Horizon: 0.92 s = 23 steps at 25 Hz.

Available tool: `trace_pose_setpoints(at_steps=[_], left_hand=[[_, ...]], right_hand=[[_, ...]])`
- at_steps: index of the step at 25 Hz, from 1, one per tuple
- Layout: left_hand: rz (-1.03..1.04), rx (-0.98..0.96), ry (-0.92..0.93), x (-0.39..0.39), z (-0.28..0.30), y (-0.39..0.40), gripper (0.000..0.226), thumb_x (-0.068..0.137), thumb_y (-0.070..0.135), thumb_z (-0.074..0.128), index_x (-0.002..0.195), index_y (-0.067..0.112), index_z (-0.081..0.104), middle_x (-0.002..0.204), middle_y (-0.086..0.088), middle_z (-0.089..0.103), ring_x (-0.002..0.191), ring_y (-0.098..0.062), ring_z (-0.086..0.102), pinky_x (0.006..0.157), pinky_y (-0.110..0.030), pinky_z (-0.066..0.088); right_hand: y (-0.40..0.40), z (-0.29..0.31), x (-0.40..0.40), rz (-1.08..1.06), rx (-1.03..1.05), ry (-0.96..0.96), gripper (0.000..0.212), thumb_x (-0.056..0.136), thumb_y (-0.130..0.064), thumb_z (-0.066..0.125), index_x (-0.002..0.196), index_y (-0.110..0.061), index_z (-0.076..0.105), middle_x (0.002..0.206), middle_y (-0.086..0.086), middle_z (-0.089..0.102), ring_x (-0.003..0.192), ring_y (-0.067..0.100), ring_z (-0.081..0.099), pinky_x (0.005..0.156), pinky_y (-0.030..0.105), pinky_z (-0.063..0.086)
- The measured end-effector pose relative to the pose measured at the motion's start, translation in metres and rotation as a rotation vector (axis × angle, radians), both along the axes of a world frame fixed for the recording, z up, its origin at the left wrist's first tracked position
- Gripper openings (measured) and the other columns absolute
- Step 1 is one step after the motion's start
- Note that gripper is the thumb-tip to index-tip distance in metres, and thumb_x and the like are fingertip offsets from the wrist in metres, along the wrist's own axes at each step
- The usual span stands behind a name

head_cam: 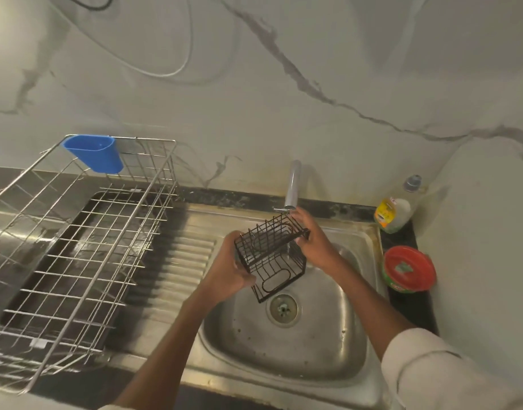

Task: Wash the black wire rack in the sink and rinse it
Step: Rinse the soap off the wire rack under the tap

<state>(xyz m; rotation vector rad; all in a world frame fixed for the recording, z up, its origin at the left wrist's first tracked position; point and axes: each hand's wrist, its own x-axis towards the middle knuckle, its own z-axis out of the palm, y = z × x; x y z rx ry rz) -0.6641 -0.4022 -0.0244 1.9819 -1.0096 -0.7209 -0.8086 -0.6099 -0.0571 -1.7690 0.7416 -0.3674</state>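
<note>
The black wire rack (272, 258), a small box-shaped basket, hangs tilted above the steel sink (284, 344), just over the drain (283, 309). My left hand (227, 272) grips its left side with the thumb over the near edge. My right hand (313, 242) holds its upper right edge. A thin stream of water falls from the tap (292, 187) through the rack's right part.
A large silver dish rack (77, 241) with a blue plastic cup (94, 153) clipped on stands on the drainboard at the left. On the dark counter at the right are a dish soap bottle (394, 211) and a red-lidded tub (408, 269). A marble wall rises behind.
</note>
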Motion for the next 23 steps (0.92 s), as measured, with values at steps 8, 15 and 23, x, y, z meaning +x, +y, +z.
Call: trace_pose_setpoints(at_steps=[8,15,23], left_hand=[[0.248,0.066,-0.119,-0.033,0.010,0.004,0.108,0.059,0.023,0.095,0.147,0.020,0.033,0.129,0.011,0.036,0.112,-0.001,0.036,0.088,-0.005,0.035],[0.416,0.134,-0.112,-0.068,0.011,0.012,0.108,0.060,0.038,0.096,0.146,0.021,0.034,0.130,0.010,0.038,0.112,-0.010,0.045,0.100,-0.040,0.055],[0.387,0.129,-0.083,-0.078,0.018,0.007,0.097,0.063,0.032,0.088,0.148,0.027,0.039,0.129,0.015,0.045,0.113,-0.009,0.052,0.101,-0.035,0.052]], right_hand=[[-0.003,-0.008,0.039,-0.196,-0.163,0.043,0.015,0.093,-0.010,0.076,0.103,-0.021,0.080,0.098,-0.004,0.079,0.094,0.012,0.073,0.089,0.040,0.061],[0.006,0.004,0.035,-0.111,-0.010,-0.027,0.035,0.098,0.005,0.060,0.109,-0.024,0.077,0.115,-0.001,0.076,0.101,0.008,0.072,0.094,0.037,0.061],[0.008,0.017,0.000,-0.221,-0.025,-0.110,0.033,0.095,0.007,0.063,0.102,-0.022,0.077,0.101,-0.005,0.078,0.094,0.007,0.075,0.084,0.027,0.063]])
